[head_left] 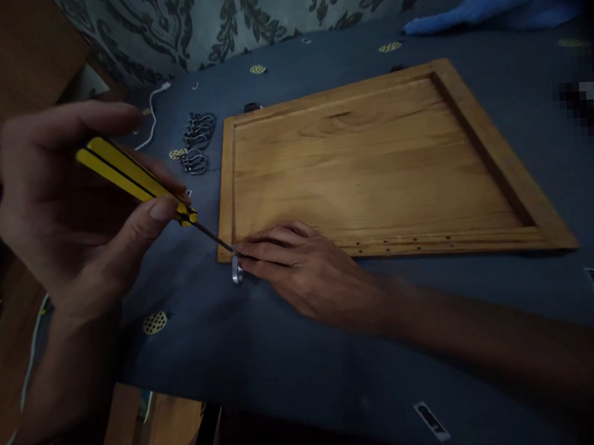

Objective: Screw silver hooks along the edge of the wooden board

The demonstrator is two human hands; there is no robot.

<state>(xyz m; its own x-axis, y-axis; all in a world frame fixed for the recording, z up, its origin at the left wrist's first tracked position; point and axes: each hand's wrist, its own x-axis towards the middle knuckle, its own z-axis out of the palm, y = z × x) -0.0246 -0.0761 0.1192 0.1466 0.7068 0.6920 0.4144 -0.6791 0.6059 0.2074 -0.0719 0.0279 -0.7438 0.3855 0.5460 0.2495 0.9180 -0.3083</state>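
Observation:
Closed around a yellow-and-black screwdriver (132, 177), my left hand (84, 212) holds it at a slant, thumb and fingers on the handle. The screwdriver's tip meets a small metal hook (237, 270) at the near left corner of a framed wooden board (354, 167). My right hand (309, 268) lies over the board's near edge, its fingertips pressed together against the hook and holding it there. The hook's curved end sticks out past the edge. Several small dark holes or screws dot the near rail, right of my right hand.
Several metal hooks (197, 132) lie in a pile left of the board. A white cable (152, 117) runs behind them. A blue cloth (494, 7) lies at the back right. The dark blue tablecloth (293, 367) carries pineapple prints. A patterned wall covering (229, 22) rises behind.

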